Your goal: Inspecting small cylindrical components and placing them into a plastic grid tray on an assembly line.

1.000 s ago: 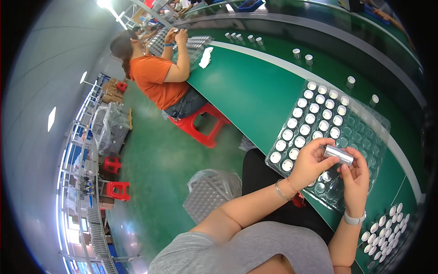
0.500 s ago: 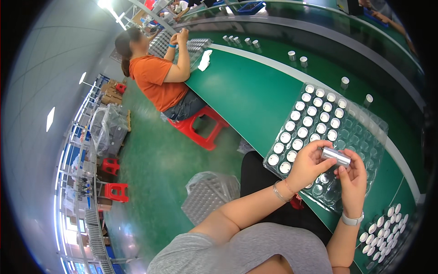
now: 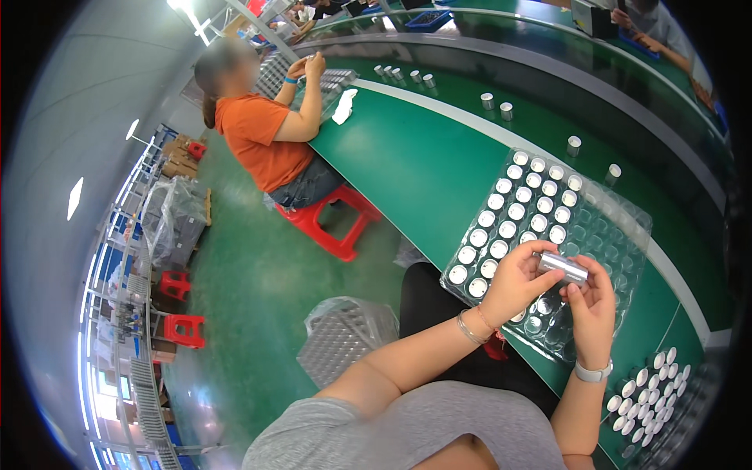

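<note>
Between my two hands lies a silver metal cylinder [image 3: 564,268], held on its side above a clear plastic tray [image 3: 619,239]. The fingers and thumb of my left hand [image 3: 513,280] close round its left end. My right hand [image 3: 593,305] pinches the other end with fingertips and thumb. Under and left of my hands, the tray's left part carries rows of upright cylinders with white tops [image 3: 516,211]; the round pockets on its right side hold none that I can see. My hands hide some of the tray's middle.
A cluster of white-topped cylinders [image 3: 646,399] stands at the bench's right end. More silver cylinders [image 3: 507,111] stand along the green strip beyond the pale rail. On the left, a person in orange [image 3: 262,133] sits on a red stool [image 3: 329,223]. A bagged tray stack [image 3: 345,341] rests on the floor.
The whole view has shifted slightly, so the bench and tray appear a little further left. Both hands keep the cylinder in nearly the same hold.
</note>
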A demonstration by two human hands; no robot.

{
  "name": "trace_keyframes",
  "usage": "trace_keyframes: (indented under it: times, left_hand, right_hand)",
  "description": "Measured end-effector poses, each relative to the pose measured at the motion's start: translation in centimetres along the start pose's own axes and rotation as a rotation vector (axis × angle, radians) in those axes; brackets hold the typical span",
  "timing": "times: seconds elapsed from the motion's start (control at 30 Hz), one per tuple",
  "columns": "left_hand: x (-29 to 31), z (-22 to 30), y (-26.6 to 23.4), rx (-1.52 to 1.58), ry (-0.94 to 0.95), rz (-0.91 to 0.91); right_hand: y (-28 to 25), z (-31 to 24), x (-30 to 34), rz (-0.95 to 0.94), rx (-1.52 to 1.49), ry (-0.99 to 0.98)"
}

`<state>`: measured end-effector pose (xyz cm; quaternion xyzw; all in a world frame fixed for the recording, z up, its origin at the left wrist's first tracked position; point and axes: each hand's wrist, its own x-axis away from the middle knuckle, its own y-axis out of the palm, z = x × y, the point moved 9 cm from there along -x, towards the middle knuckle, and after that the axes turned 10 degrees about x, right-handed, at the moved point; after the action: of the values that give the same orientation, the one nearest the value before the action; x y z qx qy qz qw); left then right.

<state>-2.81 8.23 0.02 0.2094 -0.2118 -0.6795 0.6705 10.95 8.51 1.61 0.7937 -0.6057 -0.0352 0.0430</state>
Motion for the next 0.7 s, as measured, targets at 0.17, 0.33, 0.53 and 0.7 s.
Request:
trace_keyframes:
  times: [0.17, 0.33, 0.53, 0.7]
  left_hand:
    - [-0.09, -0.22, -0.08, 0.015, 0.013, -0.022]
    - [-0.14, -0.33, -0.61, -0.009, 0.011, -0.006]
    - [-0.11, 0.03, -0.77, -0.036, 0.055, 0.004]
    - [-0.11, -0.01, -0.74, -0.05, 0.05, 0.007]
  right_hand:
    - [-0.13, -0.11, 0.02, -0.001, 0.008, -0.001]
    - [-0.05, -0.1, -0.01, 0.007, 0.02, -0.025]
    - [0.0, -0.2, -0.01, 0.006, 0.026, -0.019]
    - [-0.04, -0.59, 0.03, -0.001, 0.035, -0.015]
